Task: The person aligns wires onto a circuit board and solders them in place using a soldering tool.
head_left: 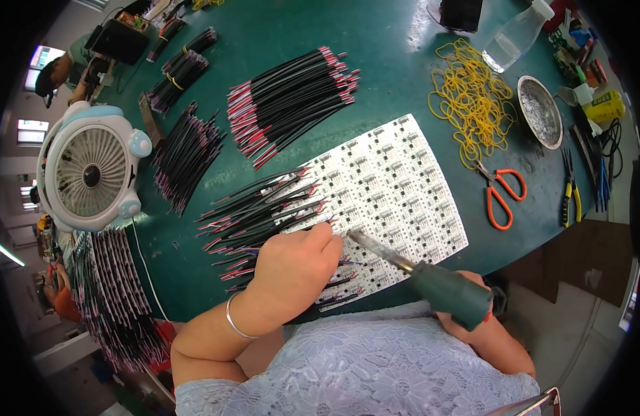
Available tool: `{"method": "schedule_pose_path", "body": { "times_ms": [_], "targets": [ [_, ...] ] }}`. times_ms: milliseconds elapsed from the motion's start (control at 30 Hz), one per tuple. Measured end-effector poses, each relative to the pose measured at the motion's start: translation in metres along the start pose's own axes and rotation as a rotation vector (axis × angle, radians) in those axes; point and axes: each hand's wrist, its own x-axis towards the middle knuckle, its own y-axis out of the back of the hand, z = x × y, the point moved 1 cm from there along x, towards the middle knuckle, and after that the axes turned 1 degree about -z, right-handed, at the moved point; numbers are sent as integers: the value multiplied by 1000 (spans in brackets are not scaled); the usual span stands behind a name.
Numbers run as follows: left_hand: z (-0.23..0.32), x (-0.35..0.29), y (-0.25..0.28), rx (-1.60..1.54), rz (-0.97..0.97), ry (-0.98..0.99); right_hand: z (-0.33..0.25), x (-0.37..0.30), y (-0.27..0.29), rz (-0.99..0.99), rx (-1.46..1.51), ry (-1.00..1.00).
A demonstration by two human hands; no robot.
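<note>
My left hand (292, 267), a bangle on its wrist, is closed over a white circuit board panel (403, 187). Its thumb and fingertips pinch a thin wire (331, 220), whose end shows at the fingertips; the rest is hidden under the hand. Black-sleeved wires (254, 211) with coloured ends lie in a row along the panel's left side. My right hand (462, 329) is wrapped round the green handle of a soldering iron (444, 291). The iron's tip points left, close to my left fingertips; whether it touches the board I cannot tell.
Wire bundles (292, 100) lie beyond the panel. A fan (91, 170) stands left, near hanging wires (119, 298). Rightward are yellow rubber bands (472, 97), orange-handled scissors (500, 197), a metal bowl (540, 114), pliers (569, 194) and a bottle (517, 38). Another person (63, 73) sits far left.
</note>
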Motion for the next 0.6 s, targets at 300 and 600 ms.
{"method": "schedule_pose_path", "body": {
  "times_ms": [300,600],
  "targets": [
    [-2,-9,12,-173,222,54,-13,4,-13,664,845,-350],
    [24,-27,-17,-179,191,182,-9,-23,-14,411,761,-279]
  ]
}}
